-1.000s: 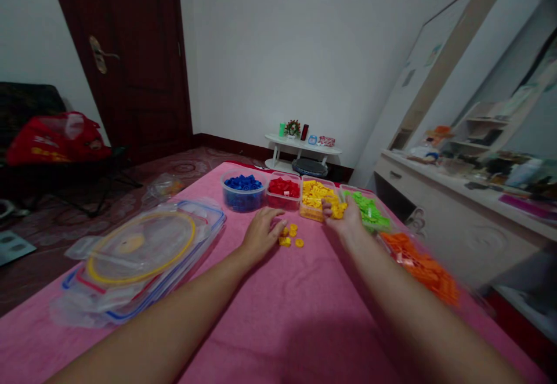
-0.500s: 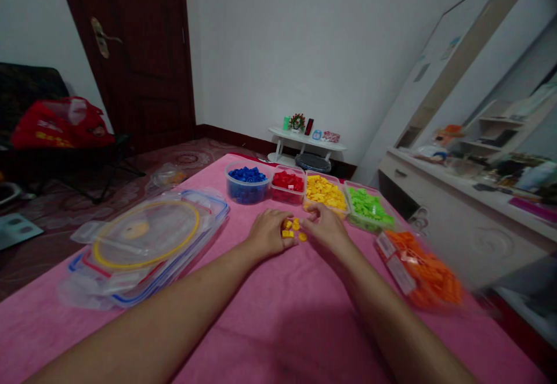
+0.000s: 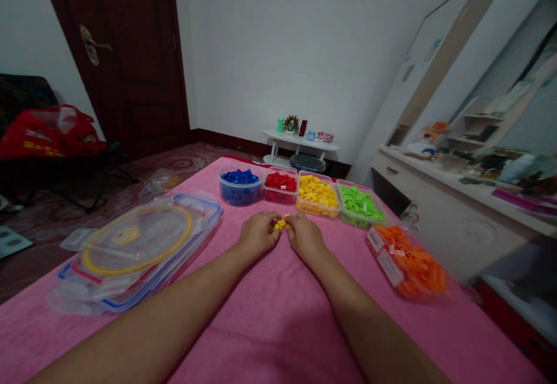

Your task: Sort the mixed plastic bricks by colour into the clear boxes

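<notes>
Near the middle of the pink cloth, several small yellow toy bricks [image 3: 281,225] lie between my two hands. My left hand [image 3: 257,232] curls around them from the left, its fingers bent and partly hidden. From the other side my right hand [image 3: 306,235] closes in, thumb and fingertips on the bricks. Just beyond stands a clear tub of yellow bricks [image 3: 319,190]. To its left are a tub of red bricks [image 3: 281,182] and a round tub of blue bricks [image 3: 240,178]; to its right is a tub of green bricks [image 3: 359,201].
Stacked clear lids [image 3: 143,250] with blue, red and yellow rims lie on the left of the pink-covered table [image 3: 256,337]. At the right rests a clear pack of orange bricks [image 3: 411,259]. A white dresser [image 3: 452,216] stands beyond the table's right side.
My right hand has moved left and closed toward my left hand, so the gap between them is narrower. The yellow bricks are now bunched together and partly covered by fingers.
</notes>
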### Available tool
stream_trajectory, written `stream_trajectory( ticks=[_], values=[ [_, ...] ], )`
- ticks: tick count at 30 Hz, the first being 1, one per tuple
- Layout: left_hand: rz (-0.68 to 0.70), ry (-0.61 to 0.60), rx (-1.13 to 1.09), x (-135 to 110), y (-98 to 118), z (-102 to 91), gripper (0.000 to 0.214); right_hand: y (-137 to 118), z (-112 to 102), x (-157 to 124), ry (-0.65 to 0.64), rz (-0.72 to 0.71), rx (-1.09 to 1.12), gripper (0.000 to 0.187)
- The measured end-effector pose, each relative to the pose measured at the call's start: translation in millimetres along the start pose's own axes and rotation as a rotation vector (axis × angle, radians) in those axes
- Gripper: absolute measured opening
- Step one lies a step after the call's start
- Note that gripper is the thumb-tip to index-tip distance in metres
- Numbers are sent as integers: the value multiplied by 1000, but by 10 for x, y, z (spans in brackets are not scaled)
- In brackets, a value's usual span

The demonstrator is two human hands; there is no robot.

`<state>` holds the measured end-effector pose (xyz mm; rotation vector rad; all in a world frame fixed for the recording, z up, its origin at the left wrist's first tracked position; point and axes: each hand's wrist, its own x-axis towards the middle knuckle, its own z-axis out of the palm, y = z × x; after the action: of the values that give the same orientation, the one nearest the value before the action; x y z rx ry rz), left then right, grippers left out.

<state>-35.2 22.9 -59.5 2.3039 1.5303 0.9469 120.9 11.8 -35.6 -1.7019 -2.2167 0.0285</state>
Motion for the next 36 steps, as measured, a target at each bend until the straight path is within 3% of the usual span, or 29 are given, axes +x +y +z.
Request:
stream_trajectory(
  ticks=[6, 11, 16, 20, 23, 27, 31, 33, 36],
  values=[
    [-30, -9, -3, 19, 27, -32, 24, 202, 74, 203, 228, -15, 271, 28],
    [-21, -29, 45, 25, 22, -32, 17, 248, 194, 278, 109, -62, 348, 21],
    [-37, -42, 39, 45, 4, -13, 17, 295, 259, 283, 177, 41, 471, 22],
    [-34, 47, 1, 105, 2, -7, 32, 341, 275, 295, 217, 163, 638, 21],
    [49, -23, 58, 139, 33, -12, 42, 315, 299, 284, 211, 215, 773, 21],
    [147, -117, 153, 144, 56, 17, 31, 229, 312, 248, 199, 266, 950, 17],
    [133, -121, 55, 154, 1, 70, 19, 163, 264, 208, 186, 332, 1139, 15],
    [124, -73, -44, 161, -2, 54, 17, 133, 209, 174, 167, 375, 1252, 15],
    [116, 151, -276, 152, 104, -57, 20, 58, 88, 99, 90, 434, 1452, 12]
  ],
)
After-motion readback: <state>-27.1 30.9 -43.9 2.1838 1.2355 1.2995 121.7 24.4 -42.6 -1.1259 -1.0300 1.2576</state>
